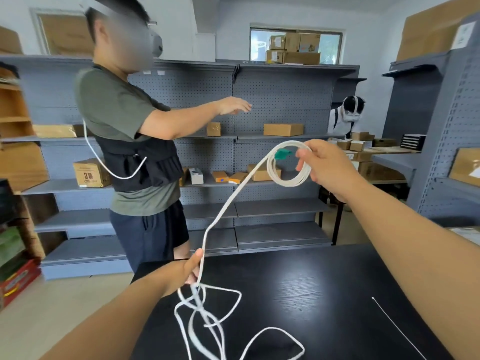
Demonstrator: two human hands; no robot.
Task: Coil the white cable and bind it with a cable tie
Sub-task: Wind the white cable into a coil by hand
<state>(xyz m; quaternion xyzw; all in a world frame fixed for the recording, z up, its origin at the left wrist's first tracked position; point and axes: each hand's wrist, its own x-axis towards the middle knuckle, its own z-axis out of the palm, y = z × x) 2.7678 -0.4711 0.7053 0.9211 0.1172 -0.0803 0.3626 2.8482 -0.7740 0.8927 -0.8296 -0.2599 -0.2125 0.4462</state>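
My right hand [327,167] is raised and grips a small coil of several loops of the white cable [279,175]; a green connector [281,153] sticks out at the coil's top. From the coil the cable runs down and left to my left hand [191,271], which pinches it at the far edge of the black table [324,281]. Below that hand the loose cable lies in tangled loops [207,320] on the table. A thin white cable tie [394,327] lies straight on the table at the right, under my right forearm.
A person in a green shirt and headset [130,126] stands close beyond the table's left corner, arm stretched toward grey pegboard shelves [259,100] holding cardboard boxes. Another person [348,118] stands at the back right by a desk with boxes. More shelving rises at the right.
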